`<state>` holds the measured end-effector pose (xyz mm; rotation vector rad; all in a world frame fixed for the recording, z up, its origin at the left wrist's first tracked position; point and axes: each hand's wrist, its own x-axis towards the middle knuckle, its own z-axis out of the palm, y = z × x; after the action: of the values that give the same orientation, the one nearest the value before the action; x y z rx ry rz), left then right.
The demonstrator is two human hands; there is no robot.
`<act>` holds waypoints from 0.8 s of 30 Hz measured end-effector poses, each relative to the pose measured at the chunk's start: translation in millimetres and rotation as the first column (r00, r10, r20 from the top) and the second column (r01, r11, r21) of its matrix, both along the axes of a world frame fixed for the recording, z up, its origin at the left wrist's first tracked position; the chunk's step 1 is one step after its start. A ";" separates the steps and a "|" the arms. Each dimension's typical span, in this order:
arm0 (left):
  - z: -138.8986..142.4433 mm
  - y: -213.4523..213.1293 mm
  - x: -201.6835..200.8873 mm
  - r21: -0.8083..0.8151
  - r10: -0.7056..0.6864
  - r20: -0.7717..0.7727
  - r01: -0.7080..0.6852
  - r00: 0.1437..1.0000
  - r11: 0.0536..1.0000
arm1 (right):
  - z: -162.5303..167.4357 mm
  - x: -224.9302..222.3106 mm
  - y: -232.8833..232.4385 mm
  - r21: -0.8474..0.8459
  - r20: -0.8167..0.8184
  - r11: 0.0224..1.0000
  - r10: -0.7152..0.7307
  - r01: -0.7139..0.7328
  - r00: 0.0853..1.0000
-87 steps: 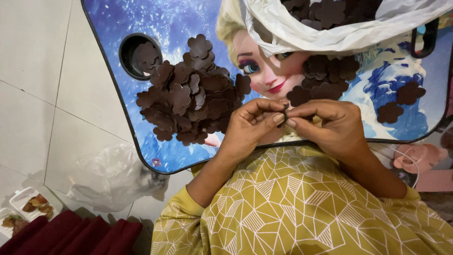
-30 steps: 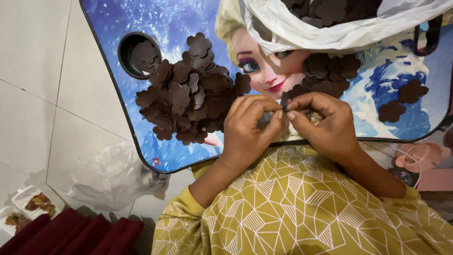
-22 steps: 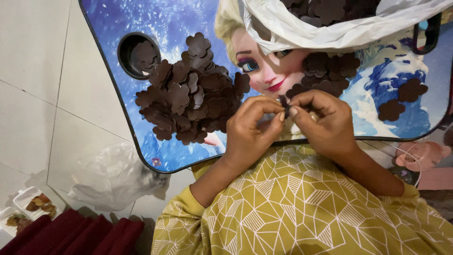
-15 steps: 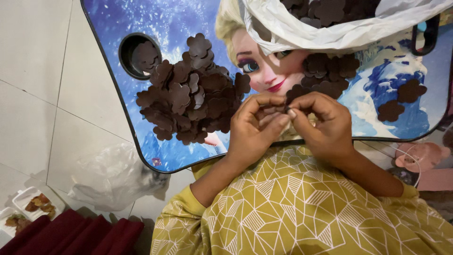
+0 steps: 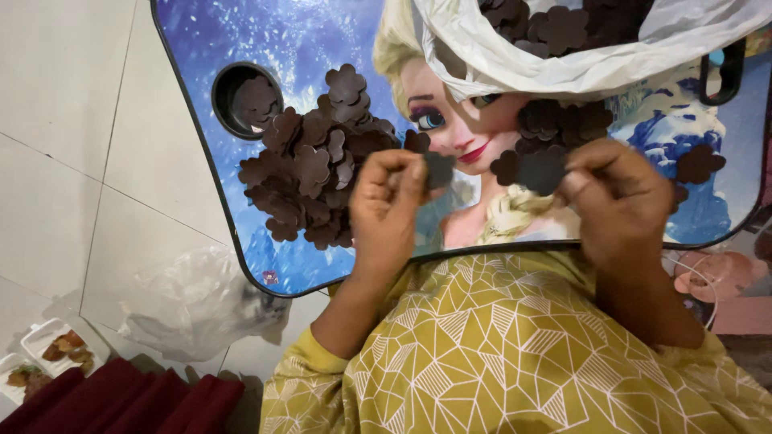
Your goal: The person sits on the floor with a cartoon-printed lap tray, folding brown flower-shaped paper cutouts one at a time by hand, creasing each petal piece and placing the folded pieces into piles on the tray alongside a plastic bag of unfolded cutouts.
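White plastic bag (image 5: 563,68) sits at the top edge of the bench (image 5: 241,233), mouth open, full of dark brown flower-shaped cutouts. Round cup recess (image 5: 245,100) at the bench's left corner holds a couple more of them. Loose pile of brown flower cutouts (image 5: 310,165) lies just right of the recess, a smaller cluster (image 5: 563,124) sits under the bag, and one piece (image 5: 698,163) lies near the right edge. Left hand (image 5: 386,205) fingers are pinched together on a single brown cutout (image 5: 440,169); the piece sticks out to the right of the fingertips, held above the bench. Right hand (image 5: 623,201) fingers are clamped on another cutout (image 5: 535,170), which projects left of the thumb. The two held pieces are apart, not touching. Small white tray (image 5: 60,345) with brown bits rests on the floor tiles at bottom left, beside a crumpled clear bag (image 5: 193,301).
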<state>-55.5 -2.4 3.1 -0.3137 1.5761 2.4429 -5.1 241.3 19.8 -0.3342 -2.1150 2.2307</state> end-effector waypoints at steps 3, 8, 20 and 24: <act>-2.8 11.3 4.3 0.143 -0.119 0.083 0.106 0.989 0.984 | 7.1 3.0 -7.2 -0.020 0.035 0.978 0.210 -0.210 0.977; -4.0 12.5 13.0 0.031 -0.225 -0.050 0.226 0.973 0.974 | 5.1 -12.9 -31.1 0.013 0.202 0.975 0.217 -0.224 0.955; 51.4 -56.4 -9.9 -0.731 -0.085 -0.611 -0.520 0.787 0.442 | 17.2 -21.8 10.0 0.662 -0.065 0.749 0.062 -0.004 0.996; 65.8 -80.3 -13.7 -0.854 -0.216 -0.519 -0.508 0.827 0.108 | 23.7 -18.8 21.9 0.803 -0.026 0.592 0.146 -0.066 0.989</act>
<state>-69.2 -82.7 68.9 0.0965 3.4712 0.9716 -24.0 263.2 43.5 -0.0368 -2.8412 1.0397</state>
